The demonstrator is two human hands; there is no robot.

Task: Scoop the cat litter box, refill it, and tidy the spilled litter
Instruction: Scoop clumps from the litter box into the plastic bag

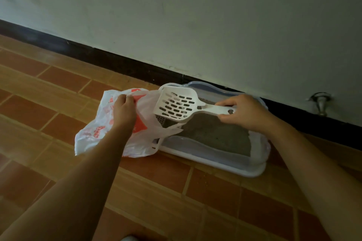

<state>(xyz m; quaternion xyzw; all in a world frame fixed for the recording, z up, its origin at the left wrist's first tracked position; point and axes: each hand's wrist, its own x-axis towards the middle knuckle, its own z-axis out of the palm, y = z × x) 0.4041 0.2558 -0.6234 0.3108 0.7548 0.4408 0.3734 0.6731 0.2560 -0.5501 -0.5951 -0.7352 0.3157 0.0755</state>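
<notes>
Litter box (213, 164) of white plastic sits on the floor (49, 88) right against the dark skirting board (117, 62) at the foot of the pale wall (195, 15), its far long side along the board and its near rim facing the camera. Starting at the left, a white plastic carrier bag (94, 133) with red print lies on the brown and tan tiles just beside the box's left end, its open mouth turned toward the box and its loose handle draping over the box's left rim. The left hand (123, 111) is closed on the upper edge of the bag, pinching the film and holding the mouth up. Next to it, a white slotted litter scoop (176, 105) hangs in the air over the left end of the box, tilted, its perforated blade toward the bag's mouth and its handle pointing right. The right hand (244, 111) is clamped on the end of that handle, thumb below and fingers above. Under the scoop, grey litter (215, 135) fills the tray in a fairly level bed. Far right, a metal door stop (321, 103) juts from the wall above the skirting.
</notes>
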